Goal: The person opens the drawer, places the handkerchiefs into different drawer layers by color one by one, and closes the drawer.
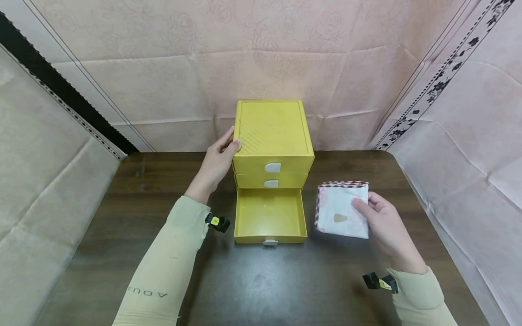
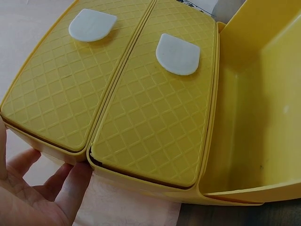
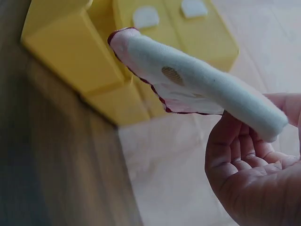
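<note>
A small yellow drawer unit (image 1: 269, 129) with white tab handles stands at the far middle of the table. Its bottom drawer (image 1: 270, 213) is pulled out, and nothing lies inside. My left hand (image 1: 216, 163) rests against the unit's left side, fingertips touching the wall near the top front corner; the left wrist view shows these fingers (image 2: 73, 188) at the side edge. To the right of the drawer, my right hand (image 1: 383, 222) pinches a folded white cloth (image 1: 338, 210) with a red-checked border, thumb on top. In the right wrist view the cloth (image 3: 197, 80) appears nearly edge-on, held up off the table.
The dark wooden table (image 1: 261, 285) ends just behind the unit. Pale patterned sheets (image 1: 261, 59) hang at the back and on both sides. Two upper drawers with handles (image 2: 178, 54) are closed.
</note>
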Motion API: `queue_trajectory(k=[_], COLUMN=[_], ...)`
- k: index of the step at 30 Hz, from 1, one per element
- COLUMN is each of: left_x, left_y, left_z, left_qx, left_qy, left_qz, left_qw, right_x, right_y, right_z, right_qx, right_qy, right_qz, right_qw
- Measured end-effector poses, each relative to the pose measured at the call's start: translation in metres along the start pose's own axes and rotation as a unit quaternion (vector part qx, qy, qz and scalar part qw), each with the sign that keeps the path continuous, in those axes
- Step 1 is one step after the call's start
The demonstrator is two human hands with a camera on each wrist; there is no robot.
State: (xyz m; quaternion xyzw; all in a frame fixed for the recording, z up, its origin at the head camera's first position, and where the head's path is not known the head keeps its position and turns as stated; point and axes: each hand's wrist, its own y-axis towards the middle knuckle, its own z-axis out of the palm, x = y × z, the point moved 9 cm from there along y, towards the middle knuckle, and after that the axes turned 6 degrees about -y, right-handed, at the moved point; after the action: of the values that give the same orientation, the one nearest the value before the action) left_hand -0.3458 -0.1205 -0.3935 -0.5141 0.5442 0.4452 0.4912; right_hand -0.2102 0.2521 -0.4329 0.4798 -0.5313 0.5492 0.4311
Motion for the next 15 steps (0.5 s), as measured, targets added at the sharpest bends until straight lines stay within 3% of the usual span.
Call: queue_trajectory(k=[7, 15], left_x=[-0.001, 0.000], left_y=[0.000, 0.000], left_z=[0.000, 0.000], left_qx=[0.002, -0.002], left_qy=[0.001, 0.000], left_qz=[0.004, 0.000], left_qw=[1.0000, 1.0000], right_x=[0.005, 0.002], right_y=[0.010, 0.027], right_z=[0.058, 0.139], right_qx=[0.031, 0.043], right_qy=[0.005, -0.048], right_qz=[0.004, -0.013], right_qw=[0.999, 0.998])
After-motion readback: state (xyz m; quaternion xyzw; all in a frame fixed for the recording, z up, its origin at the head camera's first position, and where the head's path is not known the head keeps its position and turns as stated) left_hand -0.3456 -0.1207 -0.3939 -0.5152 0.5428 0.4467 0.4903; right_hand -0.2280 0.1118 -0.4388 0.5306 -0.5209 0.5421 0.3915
